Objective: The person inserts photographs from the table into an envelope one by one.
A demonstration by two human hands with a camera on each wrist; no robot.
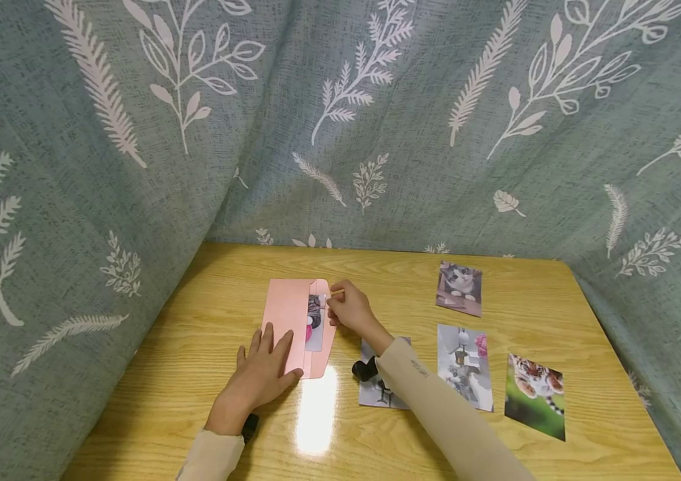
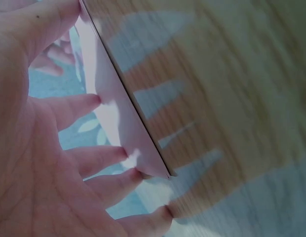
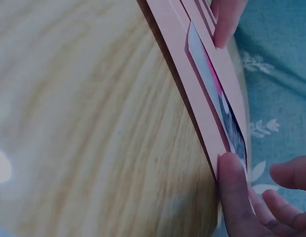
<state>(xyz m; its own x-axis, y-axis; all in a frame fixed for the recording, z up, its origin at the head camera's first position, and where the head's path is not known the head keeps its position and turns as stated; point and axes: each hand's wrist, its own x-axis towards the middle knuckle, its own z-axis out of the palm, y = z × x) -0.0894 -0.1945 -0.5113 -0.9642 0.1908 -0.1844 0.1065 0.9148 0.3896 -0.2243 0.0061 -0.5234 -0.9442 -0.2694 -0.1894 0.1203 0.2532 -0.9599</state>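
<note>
- While my left hand [image 1: 265, 371] lies flat, fingers spread, at seven o'clock on the pink envelope [image 1: 283, 300], my right hand [image 1: 352, 308] pinches its flap [image 1: 319, 364] around two o'clock.
- The envelope is on the table [image 1: 208, 294], toward seven o'clock from the head view's centre.
- I judge the work part-way: one photo [image 1: 314, 334] sits partly under the envelope's front, its flap unfolded; going in or coming out, I cannot tell.
- Outside, between two and four o'clock from the envelope, lie four loose photos [image 1: 463, 364].
- Only the right wrist view shows my thumb [image 3: 231, 177] on the flap.
- The left wrist view alone shows my fingertips [image 2: 165, 213] mirrored in the tabletop.
</note>
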